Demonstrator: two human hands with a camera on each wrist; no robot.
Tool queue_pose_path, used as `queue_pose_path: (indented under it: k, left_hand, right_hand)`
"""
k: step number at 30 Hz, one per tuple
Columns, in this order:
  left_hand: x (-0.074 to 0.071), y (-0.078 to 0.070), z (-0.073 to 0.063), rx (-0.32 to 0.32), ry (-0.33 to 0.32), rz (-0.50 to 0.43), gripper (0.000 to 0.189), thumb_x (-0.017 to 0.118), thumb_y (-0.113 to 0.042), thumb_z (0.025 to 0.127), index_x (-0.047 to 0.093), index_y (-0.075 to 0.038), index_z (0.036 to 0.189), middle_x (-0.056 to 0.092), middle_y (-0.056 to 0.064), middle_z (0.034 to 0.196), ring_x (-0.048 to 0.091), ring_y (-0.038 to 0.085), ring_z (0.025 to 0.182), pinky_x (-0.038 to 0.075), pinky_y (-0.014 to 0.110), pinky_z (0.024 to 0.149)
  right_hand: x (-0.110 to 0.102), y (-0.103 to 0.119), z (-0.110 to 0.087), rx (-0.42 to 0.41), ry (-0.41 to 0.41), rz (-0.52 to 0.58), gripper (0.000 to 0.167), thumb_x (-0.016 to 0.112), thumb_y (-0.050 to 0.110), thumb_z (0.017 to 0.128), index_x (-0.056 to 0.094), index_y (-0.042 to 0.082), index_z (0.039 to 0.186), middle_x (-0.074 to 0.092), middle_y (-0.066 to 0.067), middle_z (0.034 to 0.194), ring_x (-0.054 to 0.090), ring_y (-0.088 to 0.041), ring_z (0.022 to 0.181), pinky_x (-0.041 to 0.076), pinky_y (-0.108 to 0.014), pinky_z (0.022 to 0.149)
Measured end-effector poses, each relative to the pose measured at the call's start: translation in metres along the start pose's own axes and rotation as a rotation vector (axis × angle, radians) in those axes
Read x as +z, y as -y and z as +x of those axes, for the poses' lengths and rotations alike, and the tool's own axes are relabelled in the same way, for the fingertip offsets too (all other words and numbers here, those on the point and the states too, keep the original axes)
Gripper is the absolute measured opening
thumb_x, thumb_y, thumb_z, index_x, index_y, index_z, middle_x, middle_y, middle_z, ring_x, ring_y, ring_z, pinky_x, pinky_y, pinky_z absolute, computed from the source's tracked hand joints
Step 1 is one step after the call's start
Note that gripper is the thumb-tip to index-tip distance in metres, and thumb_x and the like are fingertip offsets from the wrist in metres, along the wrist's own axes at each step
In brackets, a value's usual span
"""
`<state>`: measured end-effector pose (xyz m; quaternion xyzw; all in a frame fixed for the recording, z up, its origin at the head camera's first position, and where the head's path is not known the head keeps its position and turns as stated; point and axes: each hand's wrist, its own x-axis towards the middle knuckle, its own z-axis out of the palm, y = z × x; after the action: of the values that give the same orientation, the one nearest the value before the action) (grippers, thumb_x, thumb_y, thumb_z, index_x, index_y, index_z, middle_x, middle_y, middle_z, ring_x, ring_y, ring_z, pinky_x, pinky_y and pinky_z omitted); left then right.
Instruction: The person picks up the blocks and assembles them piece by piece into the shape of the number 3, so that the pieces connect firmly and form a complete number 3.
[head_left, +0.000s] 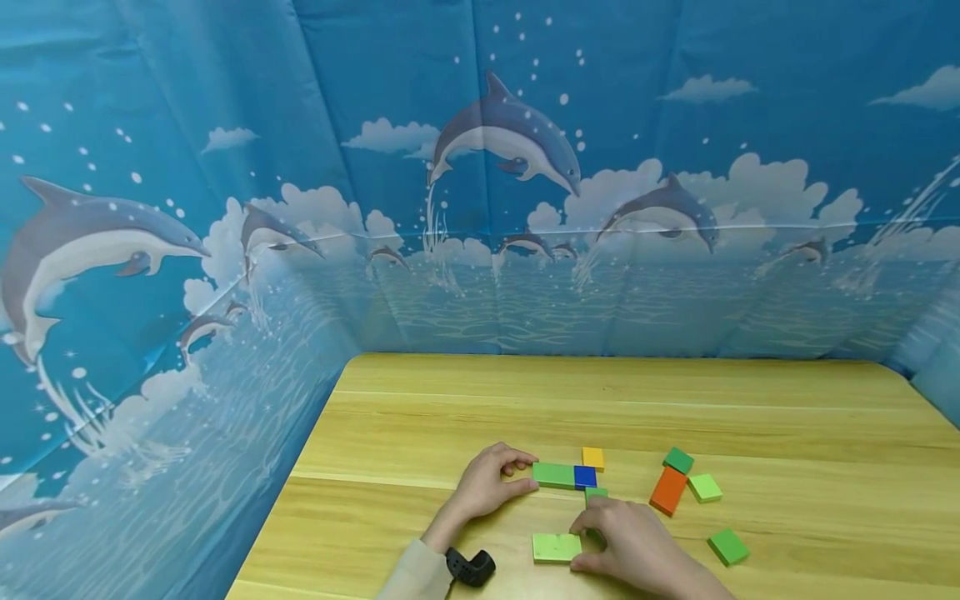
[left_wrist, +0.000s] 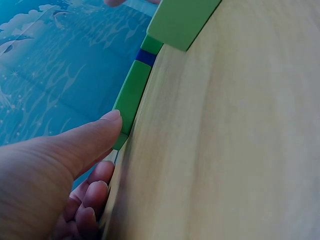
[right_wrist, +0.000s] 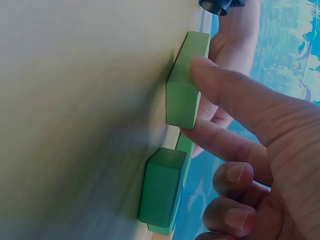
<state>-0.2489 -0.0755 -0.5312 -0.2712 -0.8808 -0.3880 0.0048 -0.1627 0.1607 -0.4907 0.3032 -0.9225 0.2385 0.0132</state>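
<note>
My left hand (head_left: 487,479) pinches the left end of a long green block (head_left: 553,476) between thumb and index finger; in the left wrist view, the thumb presses that block's side (left_wrist: 132,95). A blue block (head_left: 585,477) touches its right end. Nearer me, my right hand (head_left: 626,542) pinches the right end of a light green block (head_left: 555,548), thumb on the near side, index finger on the far side. Beside that hand is a small green block (head_left: 596,493), partly hidden by its fingers. A yellow block (head_left: 592,458) sits behind the blue one.
To the right on the wooden table (head_left: 450,392) lie an orange-red block (head_left: 668,490), a dark green block (head_left: 678,461) at its far end, a light green square block (head_left: 705,487) and a green square block (head_left: 727,547). My left wrist wears a black band (head_left: 471,567). A dolphin-print curtain (head_left: 487,275) hangs behind.
</note>
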Motion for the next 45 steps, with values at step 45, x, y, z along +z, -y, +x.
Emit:
queue_pose_path:
  k: [45]
  left_hand:
    - [-0.001,0.001,0.001,0.005,-0.002,0.002,0.031,0.071,-0.041,0.085,0.07,-0.024,0.111,0.054,-0.011,0.088,0.045,0.005,0.073,0.038,0.022,0.065]
  right_hand:
    - [-0.008,-0.017,0.002,-0.004,0.008,-0.044,0.035,0.071,0.061,0.073,0.068,0.029,0.087,0.035,0.015,0.075,0.032,0.001,0.054,0.024,-0.019,0.047]
